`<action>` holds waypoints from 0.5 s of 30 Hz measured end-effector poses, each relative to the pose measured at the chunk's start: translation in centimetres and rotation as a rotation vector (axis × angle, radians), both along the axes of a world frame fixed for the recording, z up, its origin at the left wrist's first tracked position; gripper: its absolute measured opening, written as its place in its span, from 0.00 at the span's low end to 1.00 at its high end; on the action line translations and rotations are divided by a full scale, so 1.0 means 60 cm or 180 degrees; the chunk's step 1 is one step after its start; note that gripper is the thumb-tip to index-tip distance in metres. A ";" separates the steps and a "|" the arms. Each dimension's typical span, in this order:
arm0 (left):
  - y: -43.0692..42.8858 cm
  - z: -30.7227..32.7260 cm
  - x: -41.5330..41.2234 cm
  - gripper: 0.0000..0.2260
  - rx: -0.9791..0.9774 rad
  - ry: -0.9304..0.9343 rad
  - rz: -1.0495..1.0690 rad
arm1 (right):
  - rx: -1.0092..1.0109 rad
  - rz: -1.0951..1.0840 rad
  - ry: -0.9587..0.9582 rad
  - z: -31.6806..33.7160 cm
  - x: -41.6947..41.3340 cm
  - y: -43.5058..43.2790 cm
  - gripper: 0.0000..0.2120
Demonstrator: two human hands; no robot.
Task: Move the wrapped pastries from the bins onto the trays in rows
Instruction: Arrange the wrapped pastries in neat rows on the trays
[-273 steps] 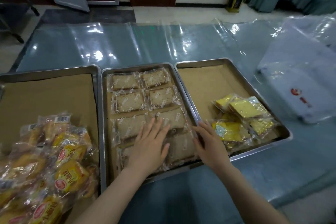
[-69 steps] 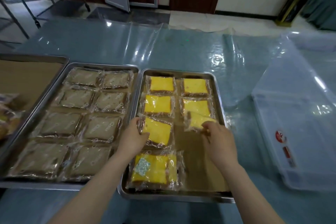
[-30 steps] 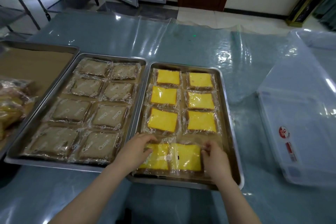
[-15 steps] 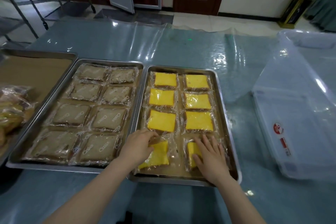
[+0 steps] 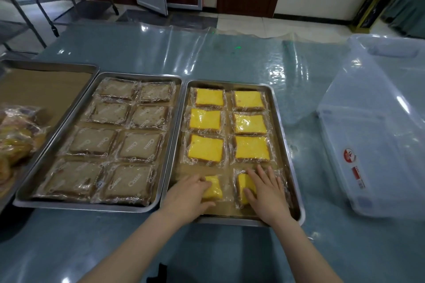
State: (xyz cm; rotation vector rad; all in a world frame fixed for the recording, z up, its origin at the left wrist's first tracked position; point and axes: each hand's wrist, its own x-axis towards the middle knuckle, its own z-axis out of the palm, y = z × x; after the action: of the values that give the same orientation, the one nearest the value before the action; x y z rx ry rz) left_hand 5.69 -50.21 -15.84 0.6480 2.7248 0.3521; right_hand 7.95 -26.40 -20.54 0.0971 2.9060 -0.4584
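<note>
Head view: hands cover nearest row

Left hand (image 5: 188, 195) curls round the near-left yellow pastry (image 5: 213, 188), hiding its left half. Right hand (image 5: 268, 193) lies flat, fingers spread, masking most of the near-right yellow pastry (image 5: 242, 182). Both lie in the right tray (image 5: 282, 145).

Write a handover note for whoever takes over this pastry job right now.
Left hand lies on the near-left yellow pastry, fingers curved over it; grip unclear.
Right hand presses flat on the near-right yellow pastry.
Done: middle tray holds eight brown pastries in four rows of two; right tray has three yellow rows laid.
Left: settle the fourth yellow row, then lay out the heap of wrapped pastries on the left tray.
</note>
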 end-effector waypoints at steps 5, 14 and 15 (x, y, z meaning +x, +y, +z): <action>-0.018 -0.036 0.025 0.25 -0.0354 -0.0338 -0.0228 | 0.0022 -0.0002 -0.0024 0.001 0.001 -0.002 0.27; -0.003 -0.019 0.041 0.30 -0.0574 -0.0977 -0.0137 | -0.0087 -0.0153 -0.0239 0.014 0.013 -0.010 0.28; 0.000 -0.015 0.042 0.30 -0.0596 -0.1042 -0.0091 | -0.0047 -0.0176 -0.0247 0.015 0.017 -0.011 0.29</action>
State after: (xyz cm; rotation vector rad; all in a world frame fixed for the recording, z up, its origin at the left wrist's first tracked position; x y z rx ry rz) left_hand 8.23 -50.19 -16.72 0.5257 2.3979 0.1744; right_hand 8.95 -27.07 -19.62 0.1890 2.8296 -0.4741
